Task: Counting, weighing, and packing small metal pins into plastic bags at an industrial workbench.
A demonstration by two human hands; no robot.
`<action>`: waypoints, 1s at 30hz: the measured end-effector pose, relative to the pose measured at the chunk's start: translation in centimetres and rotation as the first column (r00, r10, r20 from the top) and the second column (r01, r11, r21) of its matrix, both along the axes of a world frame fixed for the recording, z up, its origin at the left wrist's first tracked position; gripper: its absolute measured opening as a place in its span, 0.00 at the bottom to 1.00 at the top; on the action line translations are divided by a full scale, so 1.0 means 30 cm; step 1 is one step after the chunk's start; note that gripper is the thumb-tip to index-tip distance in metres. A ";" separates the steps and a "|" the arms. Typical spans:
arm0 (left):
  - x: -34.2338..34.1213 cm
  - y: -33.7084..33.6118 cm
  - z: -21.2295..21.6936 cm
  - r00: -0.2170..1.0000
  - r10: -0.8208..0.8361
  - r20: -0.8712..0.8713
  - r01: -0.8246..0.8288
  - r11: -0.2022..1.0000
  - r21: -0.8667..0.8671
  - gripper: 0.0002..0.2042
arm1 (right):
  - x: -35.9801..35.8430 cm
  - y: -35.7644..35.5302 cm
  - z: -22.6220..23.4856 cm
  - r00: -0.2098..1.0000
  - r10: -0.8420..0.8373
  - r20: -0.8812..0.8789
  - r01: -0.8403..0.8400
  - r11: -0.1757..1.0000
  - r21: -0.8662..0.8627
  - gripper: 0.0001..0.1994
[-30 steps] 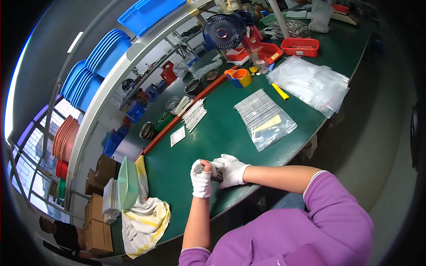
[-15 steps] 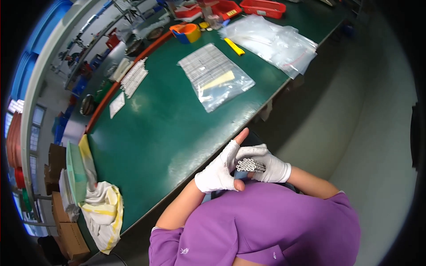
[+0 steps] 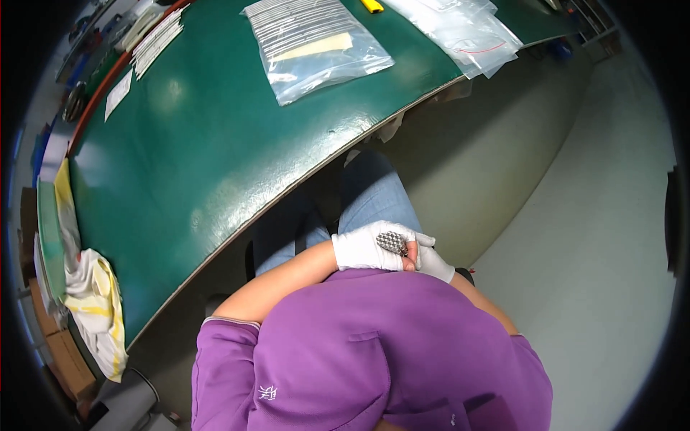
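Close against my purple top, above my lap, both white-gloved hands are together. My left hand (image 3: 363,248) is curled round a bundle of thin metal tubes (image 3: 392,243), whose round ends face up between its bare fingertips and the glove. My right hand (image 3: 434,264) lies against the far side of the bundle, partly behind the left one. Most of its fingers are hidden, so its grip on the tubes does not show. On the green table (image 3: 208,144) lies a clear zip bag (image 3: 309,77) with rows of thin grey rods and a pale yellow slip inside.
Clear plastic bags (image 3: 460,36) lie at the far right of the table, beside a yellow tool (image 3: 371,6). White strips (image 3: 158,43) and a white card (image 3: 118,95) sit along the left rim. A white-and-yellow cloth (image 3: 93,302) hangs over the near left corner, above a cardboard box (image 3: 70,363).
Both hands have drawn down toward my body, and my left hand, spread before, has closed round the tubes. The bundle's ends have turned upward. My view has tilted lower, showing my legs.
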State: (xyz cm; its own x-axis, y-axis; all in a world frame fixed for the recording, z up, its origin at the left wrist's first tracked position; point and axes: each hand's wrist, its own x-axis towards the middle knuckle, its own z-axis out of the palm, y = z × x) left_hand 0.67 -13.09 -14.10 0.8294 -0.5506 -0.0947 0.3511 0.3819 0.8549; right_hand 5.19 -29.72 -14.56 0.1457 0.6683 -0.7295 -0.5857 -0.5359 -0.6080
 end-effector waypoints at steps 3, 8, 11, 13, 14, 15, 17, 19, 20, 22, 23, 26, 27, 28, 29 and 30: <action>-0.006 -0.004 -0.008 1.000 0.000 -0.001 0.000 0.998 0.061 0.05 | -0.013 -0.045 -0.070 0.967 0.077 0.241 -0.130 0.968 0.214 0.15; -0.009 -0.007 -0.021 0.998 -0.019 -0.057 0.024 0.996 0.087 0.05 | -0.010 -0.064 -0.144 0.986 -0.132 -0.106 0.155 0.958 0.240 0.16; -0.017 -0.003 -0.022 0.999 0.029 -0.026 -0.028 0.998 0.060 0.05 | -0.020 -0.056 -0.149 0.981 -0.065 0.182 0.020 0.971 0.238 0.14; -0.025 0.006 -0.024 0.998 0.032 -0.048 -0.029 0.997 0.069 0.05 | -0.019 -0.044 -0.146 0.993 -0.105 0.047 0.090 0.966 0.244 0.13; -0.027 0.010 -0.023 0.997 0.030 -0.066 -0.025 0.997 0.075 0.04 | -0.016 -0.038 -0.143 0.985 -0.147 -0.085 0.164 0.958 0.236 0.12; -0.029 0.014 -0.022 0.997 0.034 -0.065 -0.029 0.997 0.076 0.04 | -0.013 -0.032 -0.148 0.986 -0.143 -0.084 0.159 0.958 0.237 0.12; -0.035 0.022 -0.020 0.997 0.078 -0.030 -0.077 0.996 0.046 0.04 | -0.007 -0.022 -0.171 0.800 -0.149 -0.581 0.413 0.839 0.354 0.12; -0.040 0.032 -0.034 0.995 0.090 -0.031 -0.088 0.994 0.063 0.04 | 0.001 -0.010 -0.203 0.745 -0.052 -0.665 0.422 0.809 0.410 0.12; -0.044 0.039 -0.039 0.995 0.097 -0.036 -0.094 0.992 0.081 0.05 | 0.003 -0.002 -0.211 0.678 0.048 -0.734 0.441 0.772 0.458 0.12; -0.053 0.047 -0.033 0.990 0.141 -0.028 -0.139 0.988 0.071 0.05 | -0.007 0.008 -0.198 0.947 0.000 -0.321 0.158 0.869 0.468 0.14; -0.052 0.055 -0.027 0.984 0.176 -0.017 -0.174 0.983 0.060 0.06 | -0.005 0.025 -0.182 0.984 0.025 0.178 -0.084 0.939 0.335 0.15; -0.052 0.089 0.019 0.974 0.223 -0.029 -0.225 0.971 -0.078 0.08 | 0.036 0.084 -0.053 0.823 0.222 0.523 -0.361 0.915 0.179 0.20; -0.052 0.101 0.024 0.944 0.314 0.104 -0.289 0.935 -0.204 0.09 | 0.049 0.141 0.055 0.816 0.240 0.526 -0.382 0.907 0.179 0.21; -0.043 0.113 0.072 0.911 0.398 0.109 -0.364 0.899 -0.245 0.11 | 0.081 0.154 0.080 0.795 0.255 0.550 -0.405 0.898 0.169 0.23; -0.043 0.139 0.113 0.871 0.477 0.112 -0.436 0.859 -0.267 0.13 | 0.107 0.196 0.145 0.844 0.243 0.479 -0.392 0.888 0.240 0.27; -0.041 0.162 0.158 0.826 0.551 0.116 -0.501 0.813 -0.297 0.16 | 0.125 0.228 0.220 0.884 0.237 0.403 -0.374 0.877 0.303 0.32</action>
